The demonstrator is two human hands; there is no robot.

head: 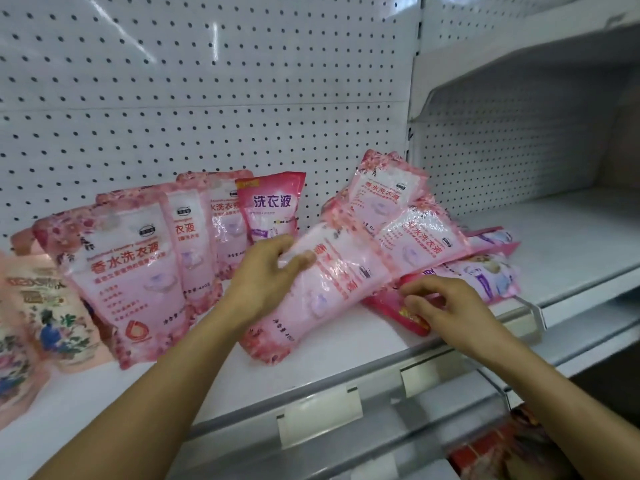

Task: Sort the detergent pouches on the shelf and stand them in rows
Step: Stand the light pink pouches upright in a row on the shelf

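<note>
A row of pale pink floral pouches (128,271) stands on the white shelf (214,386) at the left, with a darker pink pouch (272,209) upright behind. To the right lies a loose heap of pink pouches (415,233). My left hand (266,275) grips the top of a tilted pale pink pouch (325,299) at the heap's front. My right hand (446,306) has curled fingers on a flat dark pink pouch (391,308) beneath it; whether it pinches it is unclear. A further floral pouch (384,192) leans on the heap's back.
Peach pouches with a painted figure (52,323) stand at the far left. A pegboard back wall (207,98) closes the shelf. Price-tag holders (318,417) line the front edge. A second shelf bay (568,237) at the right holds nothing visible.
</note>
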